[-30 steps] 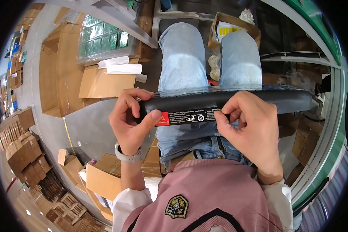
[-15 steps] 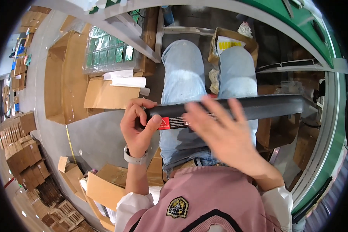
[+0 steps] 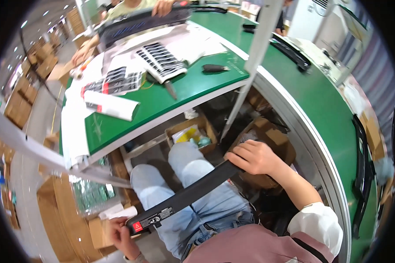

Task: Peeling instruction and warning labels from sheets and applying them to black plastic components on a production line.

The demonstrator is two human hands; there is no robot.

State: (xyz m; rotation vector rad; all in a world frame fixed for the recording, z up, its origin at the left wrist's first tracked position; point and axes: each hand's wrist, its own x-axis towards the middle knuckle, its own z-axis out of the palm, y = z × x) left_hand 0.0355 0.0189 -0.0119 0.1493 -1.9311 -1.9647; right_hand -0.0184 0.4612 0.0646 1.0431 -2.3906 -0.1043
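A long black plastic trim strip lies slantwise above my jeans-clad thighs. Its lower left end carries a red label and a black label with white print. My left hand is closed on that labelled end, slightly blurred. At the upper right end, my right hand has its fingers wrapped over the strip, hiding its tip.
Ahead stands a green-topped table with sticker sheets, a paper roll and a dark-handled tool. Across it, a person's hand holds another black part. Black strips lie on the right bench; a cardboard box is below.
The view has swung up and right onto the tables. My right hand, blurred over the strip's middle before, now grips its far end. In view, the strip has gone from level to slanted.
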